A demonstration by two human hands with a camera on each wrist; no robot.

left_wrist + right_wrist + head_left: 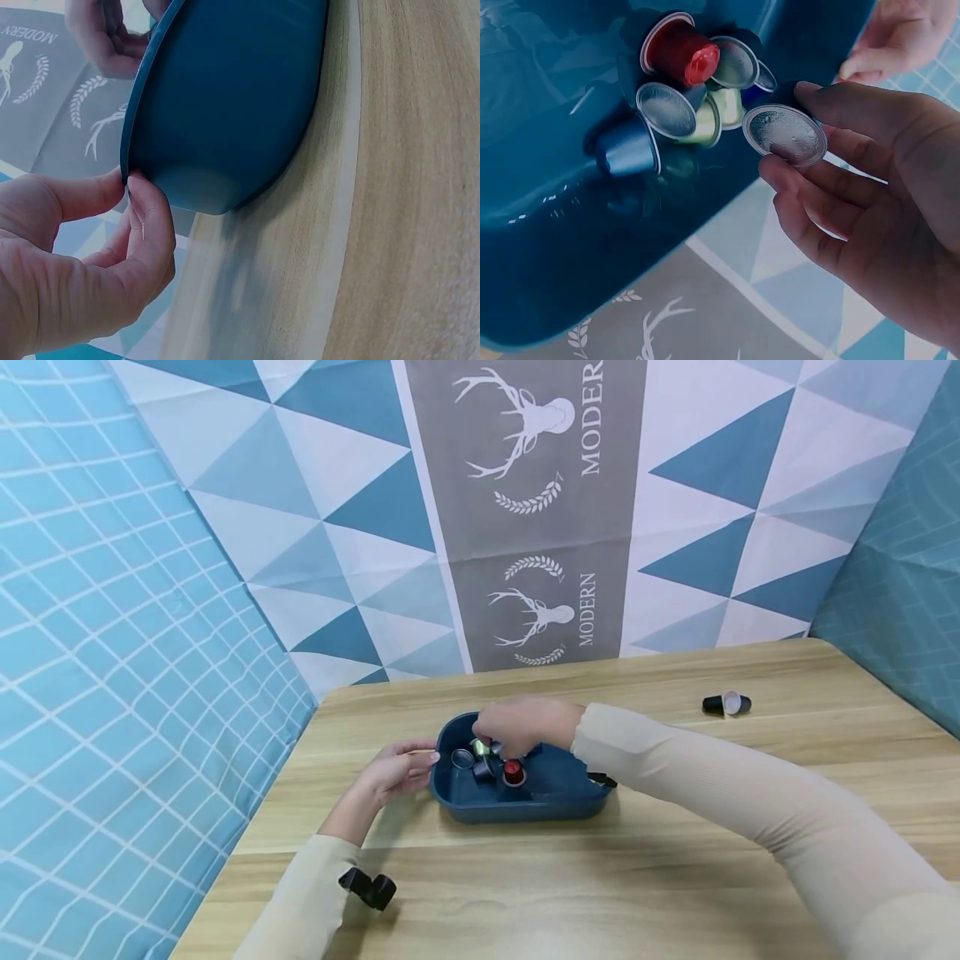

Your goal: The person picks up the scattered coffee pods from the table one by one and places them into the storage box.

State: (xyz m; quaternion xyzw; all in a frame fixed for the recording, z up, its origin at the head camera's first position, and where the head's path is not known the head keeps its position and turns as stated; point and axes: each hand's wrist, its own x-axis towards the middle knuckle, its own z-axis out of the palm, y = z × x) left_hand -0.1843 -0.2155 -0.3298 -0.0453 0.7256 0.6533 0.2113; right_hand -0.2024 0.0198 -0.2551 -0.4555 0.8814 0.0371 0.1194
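A dark blue plastic tub (517, 812) stands on the wooden table. My left hand (395, 771) pinches its left rim between thumb and fingers, which the left wrist view shows closely. Over the tub's far left part, my right hand (525, 724) holds a coffee capsule (786, 135) by thumb and fingertips, its silver lid showing and its dark body mostly hidden. Inside the tub lie several more capsules: a red capsule (682, 52), a blue capsule (626, 146), a pale green capsule (705, 124) and others, partly overlapping.
Toward the table's back right lies a small group of capsules, with a black capsule (712, 704) at its left and a silver lid (731, 702) facing up. Patterned cloth (360, 527) hangs behind the table (480, 893), and checked blue cloth (112, 610) is on the left.
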